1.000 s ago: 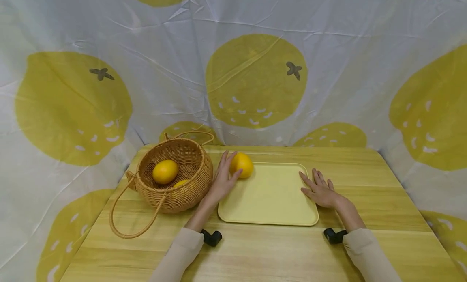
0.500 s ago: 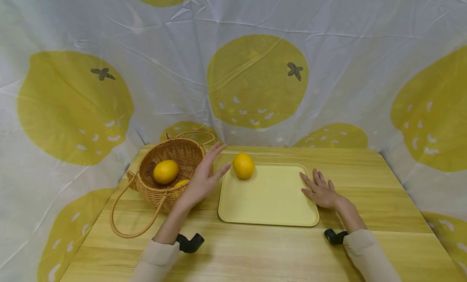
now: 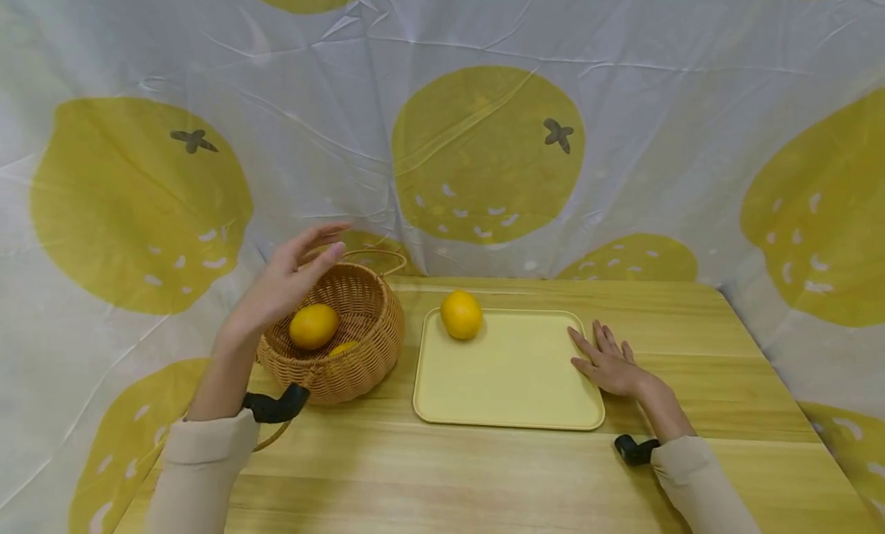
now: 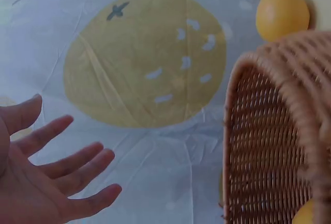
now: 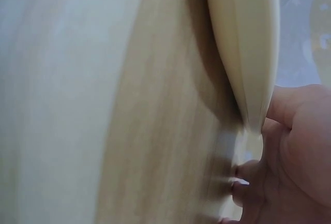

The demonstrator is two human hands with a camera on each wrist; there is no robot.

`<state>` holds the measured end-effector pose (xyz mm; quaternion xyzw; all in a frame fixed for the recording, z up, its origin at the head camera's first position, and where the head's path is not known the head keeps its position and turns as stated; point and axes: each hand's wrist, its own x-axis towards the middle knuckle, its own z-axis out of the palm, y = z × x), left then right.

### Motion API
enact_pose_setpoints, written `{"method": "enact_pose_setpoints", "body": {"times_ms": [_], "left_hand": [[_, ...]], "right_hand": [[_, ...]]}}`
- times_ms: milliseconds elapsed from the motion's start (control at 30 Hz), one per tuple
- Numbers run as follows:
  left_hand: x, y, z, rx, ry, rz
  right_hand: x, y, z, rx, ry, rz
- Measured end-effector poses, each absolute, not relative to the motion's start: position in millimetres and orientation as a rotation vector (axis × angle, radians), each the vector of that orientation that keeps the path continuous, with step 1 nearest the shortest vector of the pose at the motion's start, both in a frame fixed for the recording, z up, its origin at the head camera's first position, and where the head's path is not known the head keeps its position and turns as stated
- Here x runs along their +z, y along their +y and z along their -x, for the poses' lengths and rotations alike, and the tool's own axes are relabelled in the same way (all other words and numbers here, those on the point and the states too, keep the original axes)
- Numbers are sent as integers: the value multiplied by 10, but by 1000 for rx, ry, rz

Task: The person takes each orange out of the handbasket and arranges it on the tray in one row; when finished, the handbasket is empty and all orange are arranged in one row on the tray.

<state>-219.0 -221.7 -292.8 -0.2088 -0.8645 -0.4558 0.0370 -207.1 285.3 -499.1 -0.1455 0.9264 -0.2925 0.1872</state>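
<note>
My left hand (image 3: 280, 280) hovers over the left side of the wicker basket (image 3: 366, 369), holding nothing, its fingers spread in the left wrist view. Inside the basket lies one orange (image 3: 314, 326), and a second orange (image 3: 342, 348) shows partly behind the front rim. Another orange (image 3: 462, 315) sits at the back left corner of the pale yellow tray (image 3: 512, 373). At the tray's right edge rests my right hand (image 3: 611, 365), with thumb and index finger over the rim and the other fingers on the table. The right wrist view shows that hand (image 5: 295, 157) against the tray's rim.
The basket's rear handle (image 3: 376, 251) leans back, while its front handle is mostly hidden by my left arm. Behind the wooden table (image 3: 512, 480) hangs a lemon-print cloth (image 3: 636, 134). Black wrist mounts (image 3: 276, 403) stick out from both wrists.
My left hand has left the orange on the tray and moved left and up, over the basket. That orange stays on the tray. The right hand has not moved.
</note>
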Motion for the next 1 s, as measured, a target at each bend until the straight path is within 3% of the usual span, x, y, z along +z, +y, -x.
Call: {"method": "enact_pose_setpoints", "body": {"times_ms": [167,433,1000], "left_hand": [[-2885,-2591,2452,-1447,-2714,555],[-3124,-3017,2806,-1518,-2937,565],[-3525,-3055,3118,-1460,-3416,754]], "right_hand": [[-4993,2855,2069,-820,2611,413],[-5004,2850,2070,-815,2616,415],[-4997,2849,2053,-852,2621,415]]}}
